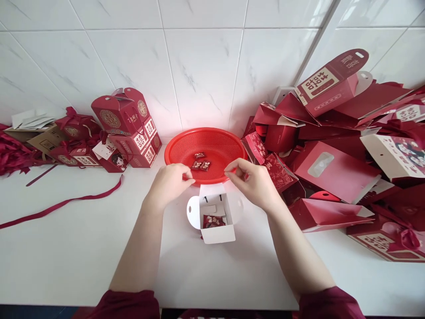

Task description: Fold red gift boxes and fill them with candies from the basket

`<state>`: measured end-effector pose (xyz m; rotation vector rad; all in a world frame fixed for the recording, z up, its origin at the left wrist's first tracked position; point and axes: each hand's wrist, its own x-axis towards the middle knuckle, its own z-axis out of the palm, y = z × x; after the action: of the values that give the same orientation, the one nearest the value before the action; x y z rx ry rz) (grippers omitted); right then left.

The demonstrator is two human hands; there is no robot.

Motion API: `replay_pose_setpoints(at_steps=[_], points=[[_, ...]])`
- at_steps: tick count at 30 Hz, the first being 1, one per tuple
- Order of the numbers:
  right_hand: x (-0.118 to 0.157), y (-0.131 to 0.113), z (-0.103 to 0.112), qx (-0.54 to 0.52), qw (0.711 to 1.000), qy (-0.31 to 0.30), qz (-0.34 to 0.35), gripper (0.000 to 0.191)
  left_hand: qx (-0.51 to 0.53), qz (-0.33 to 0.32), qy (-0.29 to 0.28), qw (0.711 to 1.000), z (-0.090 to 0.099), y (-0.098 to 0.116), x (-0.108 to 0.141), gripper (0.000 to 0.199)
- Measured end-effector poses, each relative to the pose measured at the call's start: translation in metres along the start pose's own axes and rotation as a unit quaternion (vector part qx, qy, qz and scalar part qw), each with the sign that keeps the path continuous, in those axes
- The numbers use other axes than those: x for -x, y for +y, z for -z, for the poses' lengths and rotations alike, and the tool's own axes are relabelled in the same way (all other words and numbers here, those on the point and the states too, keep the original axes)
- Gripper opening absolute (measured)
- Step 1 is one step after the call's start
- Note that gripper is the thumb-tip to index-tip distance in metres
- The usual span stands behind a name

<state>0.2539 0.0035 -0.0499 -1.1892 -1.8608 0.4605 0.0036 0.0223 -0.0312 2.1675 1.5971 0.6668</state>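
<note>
Maroon fabric sleeves [128, 305] are seen short of the open white cardboard box [218, 235], in which dark-red printed wrappers [214, 220] lie and whose spread flaps [193, 212] are best kept unbumped. Beyond, the left hand [171, 181] and right hand [257, 184] are pinched nearly closed, whether on anything cannot be told, by the red perforated plastic basket [168, 153], where three small maroon packets [205, 166] are best lifted by their edges

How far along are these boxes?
The stacked boxes on the left look done: they stand shut. The open box seems in progress: packets lie inside, with the left hand and right hand near it, holding nothing I can see. Probably left: three small packets in the basket, maybe the messy pile too.
</note>
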Motion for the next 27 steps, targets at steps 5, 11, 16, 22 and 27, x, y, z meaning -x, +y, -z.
replay_pose_setpoints(at_steps=[5, 11, 16, 22, 27], points=[[-0.041, 0.025, -0.023, 0.027, 0.999, -0.039, 0.015, 0.022, -0.055, 0.014, -0.094, 0.994, -0.008, -0.014, -0.003, 0.035], [-0.118, 0.035, -0.07, 0.133, 0.972, -0.191, 0.016, 0.025, -0.07, 0.001, -0.119, 0.99, -0.01, -0.013, -0.005, 0.024], [-0.161, 0.04, -0.111, 0.201, 0.912, -0.358, -0.003, 0.025, -0.114, 0.005, -0.101, 0.988, -0.007, -0.01, -0.001, 0.031], [-0.16, 0.054, -0.144, 0.287, 0.857, -0.423, -0.06, 0.034, -0.136, -0.002, -0.108, 0.985, -0.009, -0.009, 0.0, 0.031], [-0.152, 0.061, -0.151, 0.321, 0.843, -0.428, -0.054, 0.036, -0.143, 0.009, -0.11, 0.984, -0.012, -0.007, -0.001, 0.03]])
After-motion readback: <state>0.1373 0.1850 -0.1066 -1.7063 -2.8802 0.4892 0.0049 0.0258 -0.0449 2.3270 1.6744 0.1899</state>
